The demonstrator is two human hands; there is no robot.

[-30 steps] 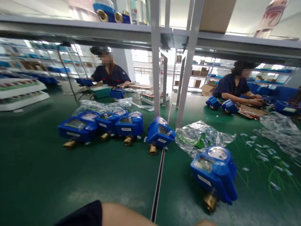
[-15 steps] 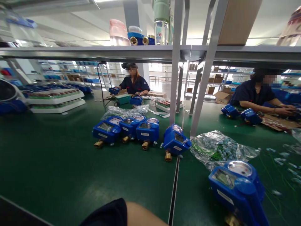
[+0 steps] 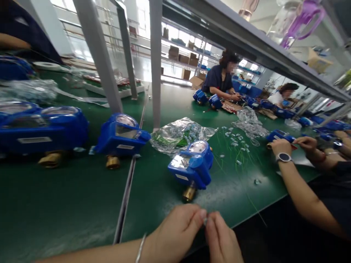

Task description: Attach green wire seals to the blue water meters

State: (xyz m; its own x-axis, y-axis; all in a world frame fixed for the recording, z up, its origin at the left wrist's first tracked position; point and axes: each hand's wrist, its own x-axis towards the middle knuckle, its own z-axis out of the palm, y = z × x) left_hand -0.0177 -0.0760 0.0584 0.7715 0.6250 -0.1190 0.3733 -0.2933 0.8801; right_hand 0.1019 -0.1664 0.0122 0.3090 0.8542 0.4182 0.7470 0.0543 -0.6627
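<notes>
My left hand (image 3: 177, 228), with a thin bracelet at the wrist, is closed in a pinch at the bottom middle of the head view. Its fingertips meet those of my right hand (image 3: 223, 239), also closed. A small pale piece (image 3: 205, 221) shows between them; it is too small to name surely. Just beyond my hands a blue water meter (image 3: 189, 166) stands on the green table, its brass fitting (image 3: 189, 193) towards me. Behind that meter lies a clear plastic bag (image 3: 175, 137) of pale-blue pieces with green wires.
Another blue meter (image 3: 122, 137) stands left of the table seam (image 3: 124, 208), with more meters (image 3: 41, 128) farther left. Loose pale-blue pieces (image 3: 238, 140) with green wires lie to the right. A co-worker's hand (image 3: 282, 148) is beside a meter (image 3: 279, 136). Metal posts (image 3: 155, 65) support a shelf.
The view has swung right and tilted, so the meters appear farther left. Both my hands have come into view, fingertips together; earlier only a forearm and sleeve showed.
</notes>
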